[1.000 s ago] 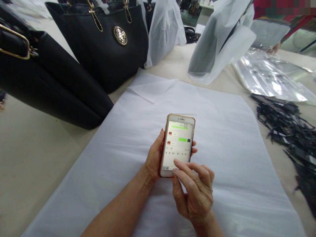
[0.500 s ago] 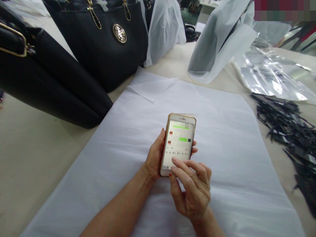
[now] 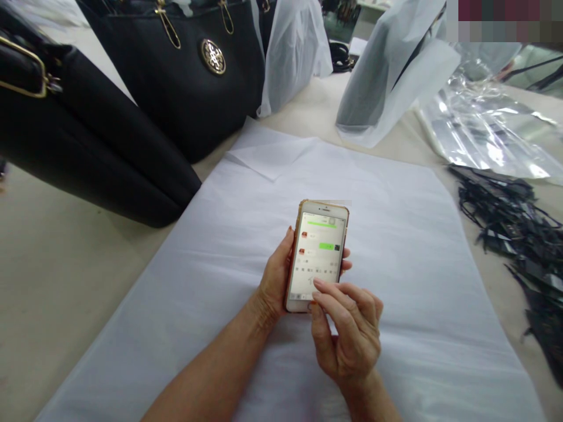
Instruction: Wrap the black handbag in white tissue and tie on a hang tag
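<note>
The left hand (image 3: 276,278) grips the phone (image 3: 301,306) over a white sheet (image 3: 197,281). The right hand (image 3: 349,337) is empty, its fingers (image 3: 336,295) bent over the screen's (image 3: 320,234) low end; maybe touching, it's hard to tell. Chat bubbles (image 3: 326,246) are already up; a faint mark (image 3: 311,280) below looks unfinished. The words are too tiny to read.

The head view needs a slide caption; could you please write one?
Left hand holds a phone, right hand over its screen, above white sheeting near black bags.
</note>
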Motion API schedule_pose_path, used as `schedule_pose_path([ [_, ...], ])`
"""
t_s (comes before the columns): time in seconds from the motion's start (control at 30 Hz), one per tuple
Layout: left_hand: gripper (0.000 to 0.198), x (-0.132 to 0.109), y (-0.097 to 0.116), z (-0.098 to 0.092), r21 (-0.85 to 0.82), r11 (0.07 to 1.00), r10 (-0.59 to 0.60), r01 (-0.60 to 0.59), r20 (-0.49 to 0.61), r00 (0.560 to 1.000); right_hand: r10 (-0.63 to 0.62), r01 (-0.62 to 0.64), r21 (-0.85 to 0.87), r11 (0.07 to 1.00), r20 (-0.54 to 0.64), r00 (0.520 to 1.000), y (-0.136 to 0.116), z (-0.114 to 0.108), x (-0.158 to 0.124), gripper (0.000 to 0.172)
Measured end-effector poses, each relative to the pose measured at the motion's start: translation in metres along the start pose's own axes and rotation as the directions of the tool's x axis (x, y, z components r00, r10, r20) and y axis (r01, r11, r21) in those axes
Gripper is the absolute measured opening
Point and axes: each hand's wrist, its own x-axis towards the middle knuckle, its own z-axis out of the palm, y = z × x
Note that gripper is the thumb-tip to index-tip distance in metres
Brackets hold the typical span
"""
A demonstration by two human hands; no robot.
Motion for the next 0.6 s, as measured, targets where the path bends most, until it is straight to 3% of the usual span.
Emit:
schedule_pose_path([
  [0.6,0.073,0.0,0.0006,0.0012,-0.008,1.0,-0.004,0.004,-0.009,1.0,-0.011,0.011,0.02,1.0,-0.008,1.0,-0.0026,-0.0007,0.0001,0.009],
])
